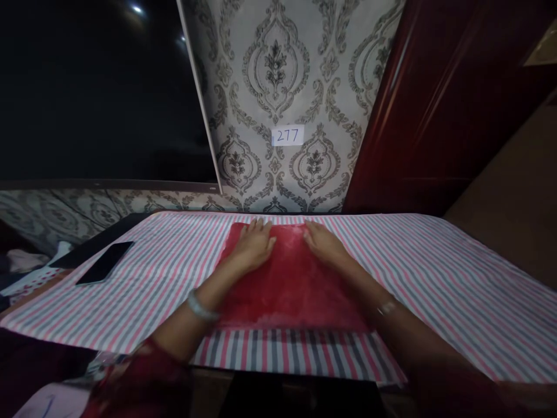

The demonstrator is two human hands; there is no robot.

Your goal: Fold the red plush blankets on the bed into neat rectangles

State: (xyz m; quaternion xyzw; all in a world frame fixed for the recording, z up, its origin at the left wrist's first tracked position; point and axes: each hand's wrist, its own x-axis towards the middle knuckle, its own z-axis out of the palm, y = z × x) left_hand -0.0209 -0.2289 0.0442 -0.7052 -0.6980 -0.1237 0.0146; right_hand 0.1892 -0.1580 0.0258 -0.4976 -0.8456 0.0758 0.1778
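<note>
A red folded cloth, roughly rectangular and soft-looking, lies flat on a striped sheet. My left hand rests on its far left part, fingers stretched toward the far edge. At the far right corner, my right hand lies on the cloth with its fingers extended. Both palms face down, and neither hand grips anything that I can see. The near edge of the cloth is slightly blurred.
A dark phone lies on the sheet at the left. Behind the table are a large black screen, patterned wallpaper with a paper label reading 277, and a dark red glossy panel at the right.
</note>
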